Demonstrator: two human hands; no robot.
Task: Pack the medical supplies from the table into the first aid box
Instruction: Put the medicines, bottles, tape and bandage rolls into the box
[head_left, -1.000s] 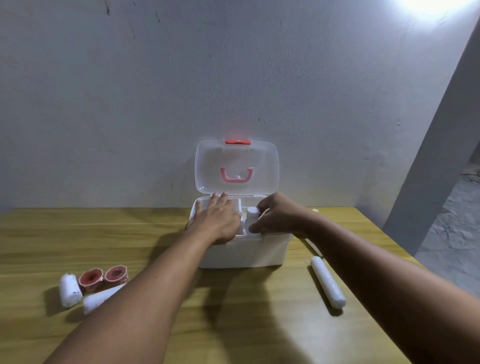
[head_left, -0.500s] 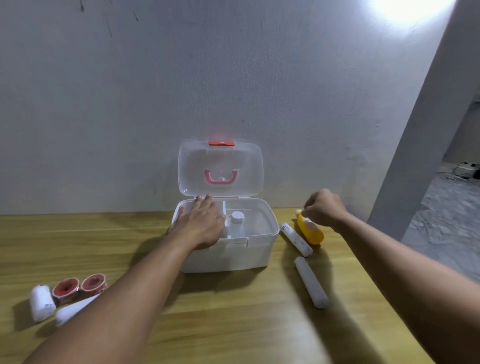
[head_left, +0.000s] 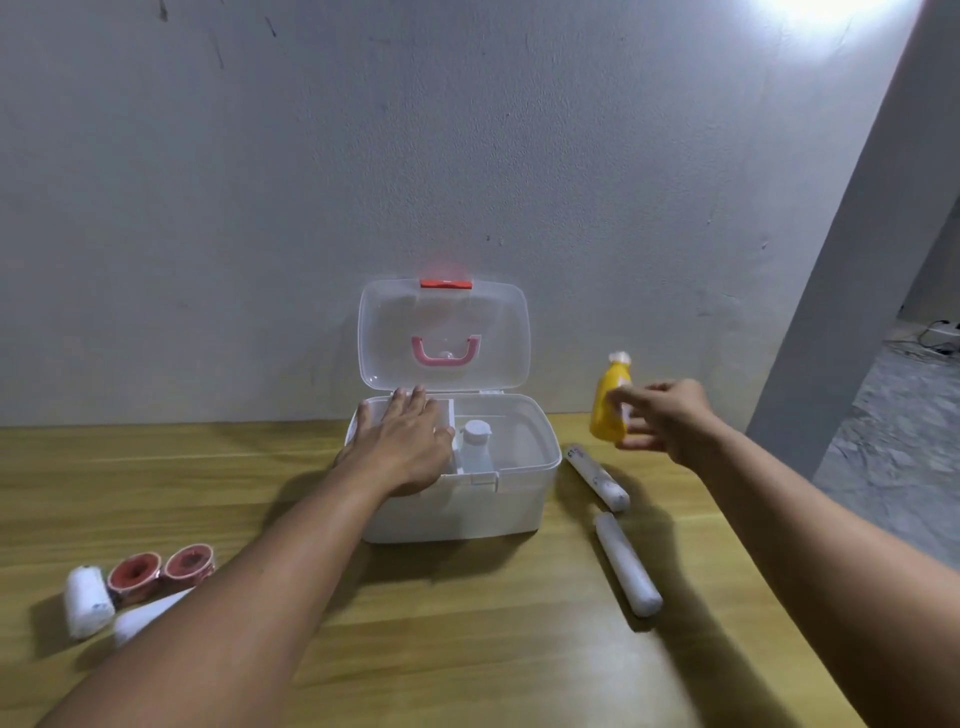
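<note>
The white first aid box (head_left: 511, 506) stands open on the wooden table, its clear lid (head_left: 498, 332) upright against the wall. A white bottle (head_left: 477, 448) stands inside it. My left hand (head_left: 402, 447) lies flat, palm down, on the box's left compartment. My right hand (head_left: 667, 421) holds a yellow bottle (head_left: 609, 402) upright in the air to the right of the box. Two long white rolls (head_left: 597, 477) (head_left: 627, 569) lie on the table right of the box. At the left lie two red tape rolls (head_left: 161, 571) and two white bandage rolls (head_left: 87, 600).
The wooden table (head_left: 467, 639) runs up to a grey wall. Its right edge drops off beside a grey pillar (head_left: 852, 270), with bare floor and cables beyond.
My right hand left the white bottle in the box, moved right, and has lifted the yellow bottle off the table. My left hand has stayed on the box.
</note>
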